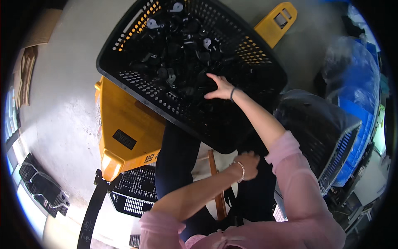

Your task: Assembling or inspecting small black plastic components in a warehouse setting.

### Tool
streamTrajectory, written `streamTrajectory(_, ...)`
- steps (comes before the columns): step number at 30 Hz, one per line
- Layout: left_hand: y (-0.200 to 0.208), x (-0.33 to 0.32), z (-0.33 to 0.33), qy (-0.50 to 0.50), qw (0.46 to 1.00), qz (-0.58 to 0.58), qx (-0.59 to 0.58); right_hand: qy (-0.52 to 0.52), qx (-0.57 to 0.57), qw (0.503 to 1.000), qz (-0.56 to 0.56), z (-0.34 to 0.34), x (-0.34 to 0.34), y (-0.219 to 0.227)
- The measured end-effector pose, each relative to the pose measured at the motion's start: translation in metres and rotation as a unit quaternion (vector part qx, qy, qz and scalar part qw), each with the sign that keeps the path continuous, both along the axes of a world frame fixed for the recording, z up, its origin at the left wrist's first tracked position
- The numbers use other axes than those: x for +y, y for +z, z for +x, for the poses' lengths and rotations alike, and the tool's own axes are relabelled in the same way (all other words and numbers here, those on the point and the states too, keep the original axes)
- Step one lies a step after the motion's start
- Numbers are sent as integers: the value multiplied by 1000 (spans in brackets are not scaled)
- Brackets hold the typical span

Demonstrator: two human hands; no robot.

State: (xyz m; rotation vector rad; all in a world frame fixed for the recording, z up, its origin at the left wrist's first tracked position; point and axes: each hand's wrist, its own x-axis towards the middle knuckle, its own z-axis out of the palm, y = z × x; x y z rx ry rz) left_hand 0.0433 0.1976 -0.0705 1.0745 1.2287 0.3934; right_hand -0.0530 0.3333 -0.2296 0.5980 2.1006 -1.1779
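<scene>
Black parts (182,54) | right hand (220,88) spread open, touching them | left hand (248,159) curled, contents unclear

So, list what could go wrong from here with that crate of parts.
1. The black crate sits tilted on the yellow pallet truck, with one corner hanging over the person's lap; it might slide or tip.
2. The right hand reaches among loose black parts; fingers could get pinched or scraped.
3. The left hand is low beside the crate's near corner and could be caught if the crate shifts.
</scene>
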Motion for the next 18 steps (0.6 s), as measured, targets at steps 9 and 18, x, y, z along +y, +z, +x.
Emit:
streamTrajectory(9,16,-8,-8,38,999,-21,-24,81,-118,988,53,-60,-41,-43)
streamTrajectory(18,18,-6,-9,44,999,25,0,35,-78,994,-70,-52,-33,-76)
